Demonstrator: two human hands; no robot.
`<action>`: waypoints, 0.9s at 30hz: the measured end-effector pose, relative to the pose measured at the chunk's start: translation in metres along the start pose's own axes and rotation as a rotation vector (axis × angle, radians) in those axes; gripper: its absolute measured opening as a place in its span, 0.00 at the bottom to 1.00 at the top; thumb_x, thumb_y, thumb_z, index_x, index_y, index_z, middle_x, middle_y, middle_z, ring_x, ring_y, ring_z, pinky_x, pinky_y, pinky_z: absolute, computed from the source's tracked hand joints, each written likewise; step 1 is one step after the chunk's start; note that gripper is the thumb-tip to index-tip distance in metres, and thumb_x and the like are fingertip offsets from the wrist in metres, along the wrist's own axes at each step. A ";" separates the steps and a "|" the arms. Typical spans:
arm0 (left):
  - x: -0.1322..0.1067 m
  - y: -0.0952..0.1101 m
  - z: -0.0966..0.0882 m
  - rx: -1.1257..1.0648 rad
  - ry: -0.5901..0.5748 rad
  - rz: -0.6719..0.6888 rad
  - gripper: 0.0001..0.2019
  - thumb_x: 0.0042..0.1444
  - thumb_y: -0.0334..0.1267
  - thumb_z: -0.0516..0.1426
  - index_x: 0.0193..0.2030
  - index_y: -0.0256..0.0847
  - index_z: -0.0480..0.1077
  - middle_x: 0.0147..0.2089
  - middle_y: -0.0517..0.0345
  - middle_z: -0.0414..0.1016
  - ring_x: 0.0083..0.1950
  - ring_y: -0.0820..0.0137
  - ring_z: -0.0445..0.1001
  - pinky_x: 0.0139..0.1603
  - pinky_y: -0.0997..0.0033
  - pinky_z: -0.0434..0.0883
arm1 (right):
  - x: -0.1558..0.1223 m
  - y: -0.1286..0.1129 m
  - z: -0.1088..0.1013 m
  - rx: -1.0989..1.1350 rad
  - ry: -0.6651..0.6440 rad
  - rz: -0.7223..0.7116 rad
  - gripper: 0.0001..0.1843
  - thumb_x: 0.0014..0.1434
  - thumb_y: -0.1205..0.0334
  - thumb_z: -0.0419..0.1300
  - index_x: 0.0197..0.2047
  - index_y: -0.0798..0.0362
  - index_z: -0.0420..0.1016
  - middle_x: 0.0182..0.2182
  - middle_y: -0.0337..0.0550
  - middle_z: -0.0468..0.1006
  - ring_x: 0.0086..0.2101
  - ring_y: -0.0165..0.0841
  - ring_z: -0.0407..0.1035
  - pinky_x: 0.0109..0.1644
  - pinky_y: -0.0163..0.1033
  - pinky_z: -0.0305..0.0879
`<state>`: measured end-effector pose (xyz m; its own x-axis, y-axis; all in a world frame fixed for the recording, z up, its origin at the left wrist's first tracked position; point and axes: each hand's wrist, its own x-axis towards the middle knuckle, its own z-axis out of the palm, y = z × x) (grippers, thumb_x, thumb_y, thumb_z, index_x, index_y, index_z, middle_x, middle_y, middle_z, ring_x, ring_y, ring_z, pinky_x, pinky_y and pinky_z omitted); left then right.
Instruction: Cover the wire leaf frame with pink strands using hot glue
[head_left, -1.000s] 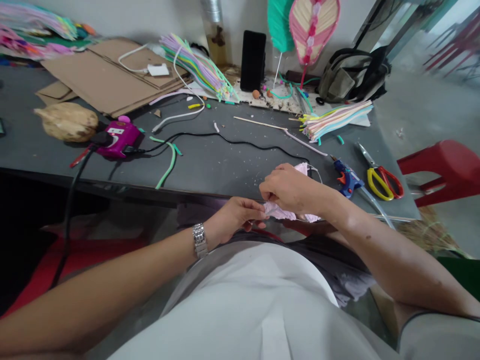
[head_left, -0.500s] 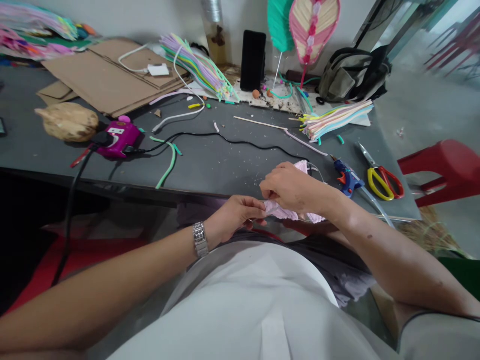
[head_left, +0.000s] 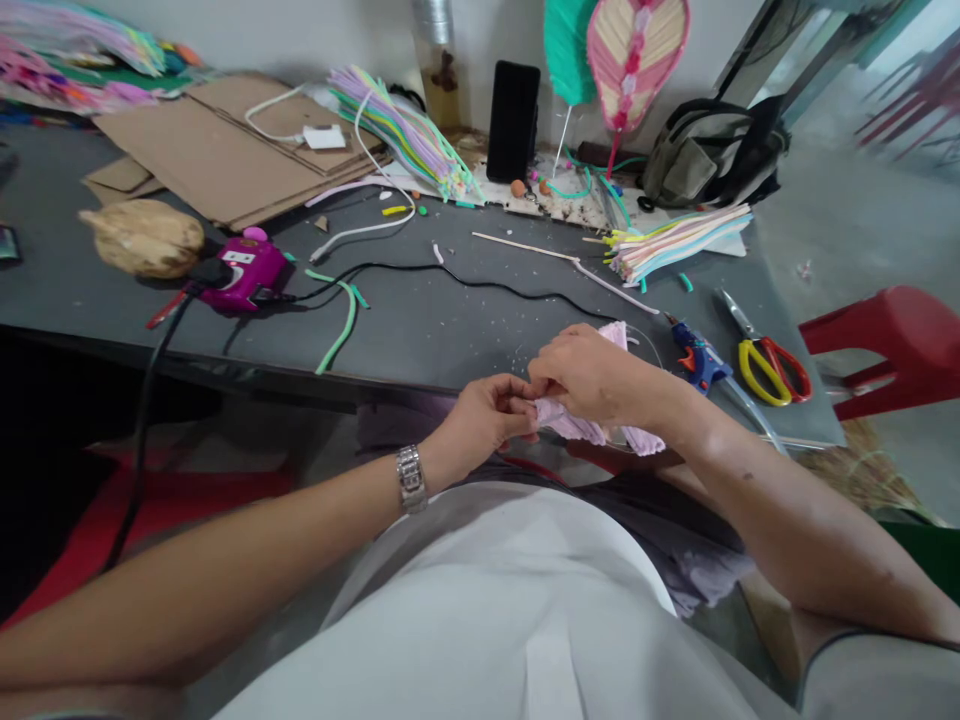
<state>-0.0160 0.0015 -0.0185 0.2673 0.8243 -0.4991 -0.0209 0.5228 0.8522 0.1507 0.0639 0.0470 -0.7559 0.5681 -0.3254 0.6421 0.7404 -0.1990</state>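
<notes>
At the table's front edge, both hands work on a pale pink craft piece (head_left: 571, 421) that looks made of fuzzy strips on a thin wire frame. My left hand (head_left: 491, 415), with a metal watch on the wrist, pinches its left end. Close against it, my right hand (head_left: 581, 375) has its fingers curled down over the same piece and hides part of it. To the right lie a blue glue gun (head_left: 701, 357) and scissors (head_left: 765, 355) with yellow and red handles. A pink pipe cleaner (head_left: 616, 287) lies beyond the right hand.
A magenta power socket (head_left: 247, 270) with black cables sits at left, beside a pale brown lump (head_left: 146, 238). Cardboard sheets (head_left: 225, 165), pipe cleaner bundles (head_left: 409, 135), a phone (head_left: 514, 120) and a bag (head_left: 712, 155) line the back. A red stool (head_left: 885, 345) stands at right.
The left hand's fingers have moved up closer to the right fingertips, both still on the pink piece. The whole view has shifted slightly.
</notes>
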 end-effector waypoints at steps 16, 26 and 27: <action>0.001 -0.004 0.001 0.038 0.016 0.085 0.14 0.45 0.27 0.62 0.40 0.39 0.68 0.27 0.66 0.75 0.25 0.72 0.79 0.18 0.80 0.59 | -0.002 -0.003 -0.006 0.004 -0.023 -0.023 0.11 0.61 0.71 0.57 0.31 0.53 0.80 0.29 0.44 0.81 0.33 0.34 0.69 0.39 0.40 0.47; -0.001 0.002 0.003 -0.015 0.022 -0.001 0.13 0.47 0.24 0.63 0.40 0.37 0.69 0.26 0.63 0.77 0.26 0.72 0.80 0.19 0.81 0.61 | -0.001 0.006 0.001 0.053 0.011 -0.047 0.10 0.59 0.68 0.57 0.30 0.54 0.80 0.26 0.43 0.79 0.29 0.32 0.64 0.37 0.40 0.45; 0.000 0.002 0.004 -0.018 0.020 0.000 0.13 0.48 0.24 0.63 0.40 0.37 0.69 0.26 0.64 0.77 0.25 0.72 0.79 0.19 0.81 0.61 | -0.001 0.007 0.001 0.054 0.009 -0.047 0.10 0.59 0.68 0.57 0.30 0.54 0.79 0.26 0.43 0.79 0.29 0.32 0.63 0.37 0.40 0.45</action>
<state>-0.0125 0.0014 -0.0160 0.2475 0.8286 -0.5021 -0.0387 0.5263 0.8494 0.1558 0.0680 0.0451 -0.7866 0.5364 -0.3058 0.6113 0.7463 -0.2633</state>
